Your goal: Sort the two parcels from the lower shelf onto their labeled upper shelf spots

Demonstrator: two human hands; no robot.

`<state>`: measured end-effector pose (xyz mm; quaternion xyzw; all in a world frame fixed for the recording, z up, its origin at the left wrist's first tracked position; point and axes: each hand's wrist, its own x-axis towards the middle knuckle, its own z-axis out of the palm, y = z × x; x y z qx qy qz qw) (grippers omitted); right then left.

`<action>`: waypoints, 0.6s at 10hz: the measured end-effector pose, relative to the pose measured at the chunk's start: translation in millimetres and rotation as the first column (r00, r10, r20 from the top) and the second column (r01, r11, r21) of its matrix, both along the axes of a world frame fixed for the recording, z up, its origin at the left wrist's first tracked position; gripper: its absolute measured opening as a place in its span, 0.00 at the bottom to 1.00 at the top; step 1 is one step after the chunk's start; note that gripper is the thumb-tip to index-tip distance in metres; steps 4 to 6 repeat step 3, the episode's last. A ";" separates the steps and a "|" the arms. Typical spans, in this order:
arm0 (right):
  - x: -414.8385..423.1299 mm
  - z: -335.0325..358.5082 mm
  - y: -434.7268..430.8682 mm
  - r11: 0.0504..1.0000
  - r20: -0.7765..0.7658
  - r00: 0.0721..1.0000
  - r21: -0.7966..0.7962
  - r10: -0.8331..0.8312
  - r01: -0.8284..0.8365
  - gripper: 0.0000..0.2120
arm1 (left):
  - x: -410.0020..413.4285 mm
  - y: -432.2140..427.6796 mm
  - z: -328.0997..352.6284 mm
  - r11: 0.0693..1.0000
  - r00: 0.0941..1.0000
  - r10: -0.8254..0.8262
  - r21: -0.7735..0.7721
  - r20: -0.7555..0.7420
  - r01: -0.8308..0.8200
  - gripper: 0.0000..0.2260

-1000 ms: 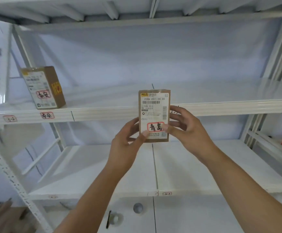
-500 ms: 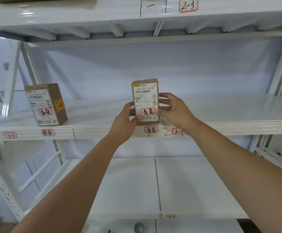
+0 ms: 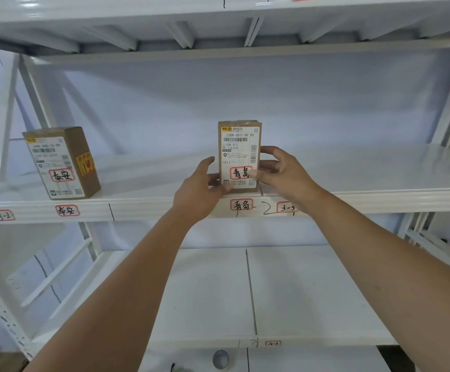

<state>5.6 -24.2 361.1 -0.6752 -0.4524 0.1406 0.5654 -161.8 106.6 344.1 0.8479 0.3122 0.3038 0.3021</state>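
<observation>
- We keep a two-handed grip: the left hand (image 3: 201,189) and the right hand (image 3: 280,170) close on opposite edges of the upright parcel (image 3: 239,146), so its printed face stays readable.
- The parcel stands at the front edge of the upper shelf (image 3: 379,170), directly above the matching shelf tag (image 3: 241,204).
- The other parcel (image 3: 62,162) stands over its own tag (image 3: 67,210); the lower shelf (image 3: 312,291) holds nothing in view.

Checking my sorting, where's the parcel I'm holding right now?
Upright at the middle shelf's front edge, the parcel sits above its matching red-ringed label, between both hands.
</observation>
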 end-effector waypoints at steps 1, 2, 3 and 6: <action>2.6 -1.5 1.4 0.999 0.026 1.000 -0.039 -0.014 0.015 0.31 | 1.1 3.5 -1.9 1.000 1.000 -0.015 -0.016 -0.025 0.015 0.37; 0.1 -1.8 1.4 0.997 0.013 1.000 -0.075 -0.016 0.017 0.38 | 0.0 4.4 -2.3 0.998 0.999 -0.050 -0.035 -0.010 0.050 0.38; -3.3 -1.6 0.8 0.995 0.051 0.996 -0.072 -0.069 0.073 0.43 | -2.1 -0.5 -6.6 0.994 0.996 -0.062 -0.086 0.066 0.068 0.41; -3.3 -1.6 0.8 0.995 0.051 0.996 -0.072 -0.069 0.073 0.43 | -2.1 -0.5 -6.6 0.994 0.996 -0.062 -0.086 0.066 0.068 0.41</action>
